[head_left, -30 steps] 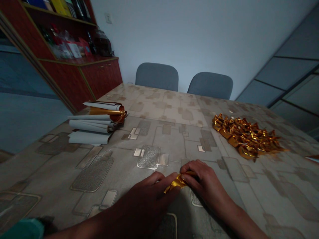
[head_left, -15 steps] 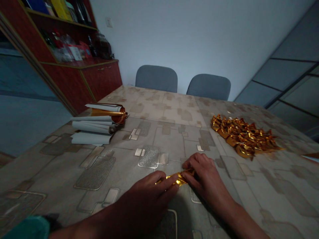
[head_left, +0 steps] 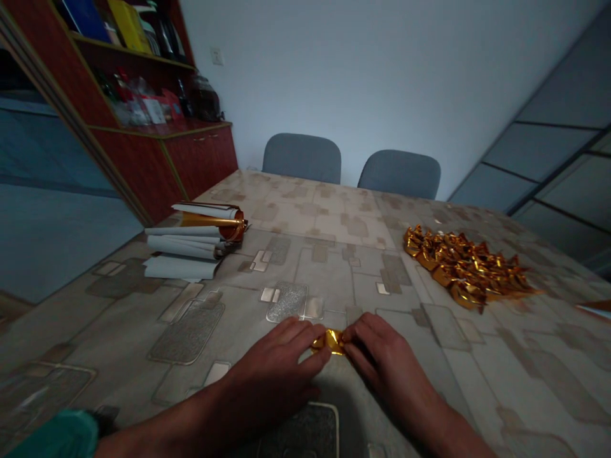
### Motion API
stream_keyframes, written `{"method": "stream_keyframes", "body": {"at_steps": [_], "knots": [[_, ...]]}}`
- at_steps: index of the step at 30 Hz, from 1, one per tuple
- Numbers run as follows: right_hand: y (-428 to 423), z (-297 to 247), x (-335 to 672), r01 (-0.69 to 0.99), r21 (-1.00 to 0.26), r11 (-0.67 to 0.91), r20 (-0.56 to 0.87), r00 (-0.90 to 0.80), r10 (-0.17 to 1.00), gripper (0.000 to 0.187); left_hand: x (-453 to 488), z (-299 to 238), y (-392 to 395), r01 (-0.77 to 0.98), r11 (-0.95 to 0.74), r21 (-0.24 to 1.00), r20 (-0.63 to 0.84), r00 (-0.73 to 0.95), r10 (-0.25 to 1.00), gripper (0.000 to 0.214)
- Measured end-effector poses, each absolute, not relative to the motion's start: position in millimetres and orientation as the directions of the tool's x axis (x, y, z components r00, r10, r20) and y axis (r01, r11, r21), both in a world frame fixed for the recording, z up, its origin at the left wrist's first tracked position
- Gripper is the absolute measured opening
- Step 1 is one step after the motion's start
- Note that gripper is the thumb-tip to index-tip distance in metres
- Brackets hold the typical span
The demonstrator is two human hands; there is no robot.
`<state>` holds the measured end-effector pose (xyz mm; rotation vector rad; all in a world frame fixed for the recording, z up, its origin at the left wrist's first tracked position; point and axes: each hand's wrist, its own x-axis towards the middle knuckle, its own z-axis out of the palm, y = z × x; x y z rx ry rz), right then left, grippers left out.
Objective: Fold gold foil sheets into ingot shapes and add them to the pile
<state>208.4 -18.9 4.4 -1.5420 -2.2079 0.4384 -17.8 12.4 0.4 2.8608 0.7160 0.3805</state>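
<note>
A small piece of shiny gold foil paper (head_left: 335, 341), partly folded, lies low over the table between my two hands. My left hand (head_left: 281, 356) grips its left end between thumb and fingers. At the other end, my right hand (head_left: 377, 346) pinches the foil with thumb and fingertips. Both ends of the foil are hidden under the fingers; only its bright middle shows. To the right, a cluster of folded gold foil pieces (head_left: 470, 264) sits in rows on the table.
A stack of curled foil sheets (head_left: 184, 251), pale backs outward, lies at the left on the patterned tablecloth (head_left: 329, 267). Another sheet (head_left: 594, 308) shows at the right edge. Two grey chairs (head_left: 301, 158) stand behind the table, and a red-brown cabinet (head_left: 191, 162) at the back left.
My right hand has shifted down and its fingers have closed in on the foil's right end. My left fingers have moved slightly, and more of the foil's middle shows. The view has tilted a little.
</note>
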Motion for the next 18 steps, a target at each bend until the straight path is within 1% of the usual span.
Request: {"method": "stream_keyframes", "body": {"at_steps": [5,7,9,12,16,18], "knots": [[-18.3,2.7,207.4,0.837,-0.421,0.35,0.147,-0.318,0.937,0.011,-14.9,9.8,7.9,0.472,-0.837,0.275,0.149,0.84,0.522,0.046],[-18.5,1.4,207.1,0.839,-0.424,0.34,0.143,-0.308,0.94,0.01,-15.1,12.3,7.5,0.48,-0.831,0.281,0.126,0.84,0.528,0.05],[-18.4,0.5,206.7,0.832,-0.452,0.322,0.144,-0.288,0.947,0.007,-15.5,12.3,7.7,0.477,-0.829,0.29,0.117,0.843,0.526,0.053],[-17.5,0.4,205.5,0.806,-0.51,0.301,0.155,-0.258,0.954,0.008,-15.4,10.5,8.3,0.474,-0.829,0.298,0.107,0.846,0.522,0.054],[-14.4,0.4,204.1,0.77,-0.584,0.255,0.139,-0.215,0.967,0.016,-15.1,12.7,7.7,0.477,-0.825,0.304,0.109,0.843,0.527,0.053],[-12.5,0.1,204.1,0.764,-0.602,0.231,0.121,-0.199,0.972,0.018,-15.5,14.4,7.0,0.472,-0.825,0.312,0.11,0.844,0.525,0.051]]}}
